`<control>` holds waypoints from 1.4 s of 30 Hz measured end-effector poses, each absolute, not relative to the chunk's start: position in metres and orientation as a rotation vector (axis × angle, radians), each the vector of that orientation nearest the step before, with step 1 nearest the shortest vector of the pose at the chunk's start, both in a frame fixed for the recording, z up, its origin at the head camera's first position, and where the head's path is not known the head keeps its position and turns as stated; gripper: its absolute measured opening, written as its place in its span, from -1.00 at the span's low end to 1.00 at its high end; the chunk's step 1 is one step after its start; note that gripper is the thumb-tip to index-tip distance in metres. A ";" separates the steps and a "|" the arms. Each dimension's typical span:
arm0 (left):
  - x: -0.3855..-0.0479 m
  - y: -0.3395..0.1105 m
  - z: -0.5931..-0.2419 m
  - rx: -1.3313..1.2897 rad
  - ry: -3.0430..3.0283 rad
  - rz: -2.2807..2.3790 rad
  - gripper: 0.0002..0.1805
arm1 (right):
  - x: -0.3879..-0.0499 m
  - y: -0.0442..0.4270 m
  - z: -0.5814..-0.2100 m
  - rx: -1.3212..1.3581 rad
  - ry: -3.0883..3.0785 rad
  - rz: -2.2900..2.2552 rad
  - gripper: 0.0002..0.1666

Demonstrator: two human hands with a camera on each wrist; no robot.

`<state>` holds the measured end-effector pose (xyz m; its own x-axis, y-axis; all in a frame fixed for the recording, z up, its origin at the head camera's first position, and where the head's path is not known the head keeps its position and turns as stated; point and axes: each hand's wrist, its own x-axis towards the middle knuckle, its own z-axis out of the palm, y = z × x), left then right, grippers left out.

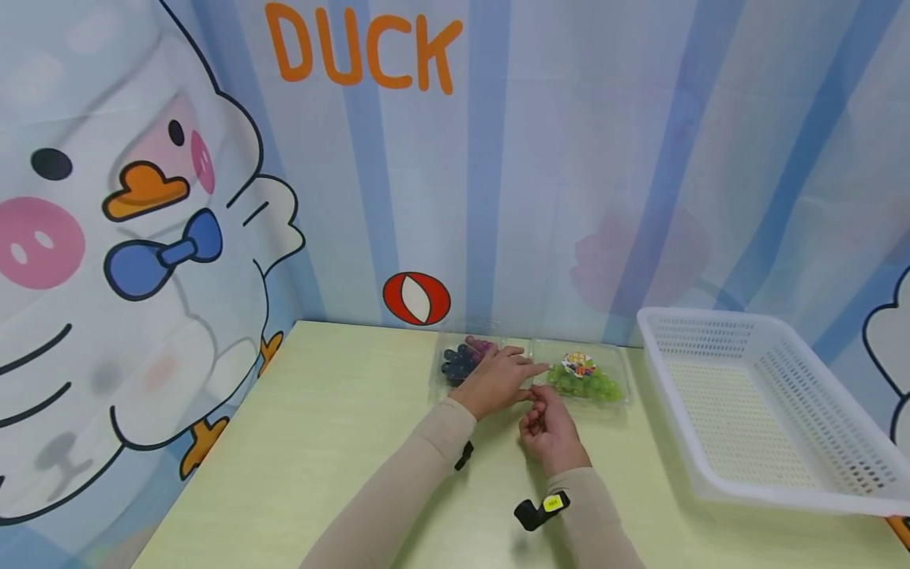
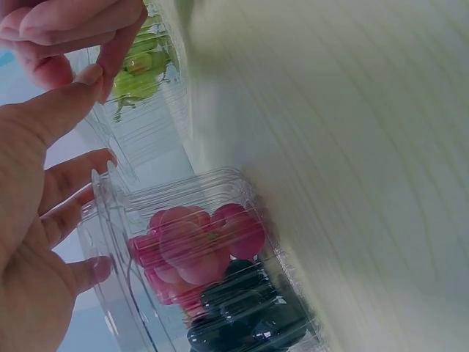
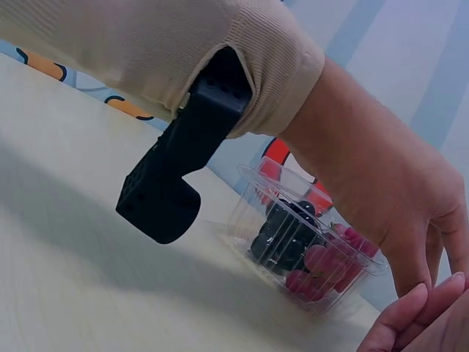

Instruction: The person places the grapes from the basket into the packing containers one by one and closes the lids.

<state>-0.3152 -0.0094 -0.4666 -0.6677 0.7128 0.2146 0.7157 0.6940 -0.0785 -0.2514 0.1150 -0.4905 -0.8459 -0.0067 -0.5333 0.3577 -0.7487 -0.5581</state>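
Two clear plastic boxes stand side by side near the wall. The left box holds dark grapes and pink grapes. In the right box lie green grapes under a colourful sticker. My left hand reaches over the left box with spread fingers, some touching its upper rim in the left wrist view. Its thumb meets the fingertips of my right hand by the right box's near left corner. The right fingers are curled; whether they pinch the box edge is hidden.
To the right stands a white plastic basket with perforated sides. Behind the pale yellow table hangs a striped blue cloth printed with ducks. A black wrist camera sits on the left sleeve.
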 end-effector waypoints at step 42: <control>-0.317 -0.009 -0.470 -1.132 -2.674 -0.022 -0.42 | -0.253 0.107 -0.492 0.799 1.120 -2.707 -0.62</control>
<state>-0.3166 -0.0087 -0.4696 -0.6722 0.7062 0.2224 0.7098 0.7001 -0.0776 -0.2526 0.1066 -0.4924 -0.8564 0.1005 -0.5065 0.2868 -0.7231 -0.6284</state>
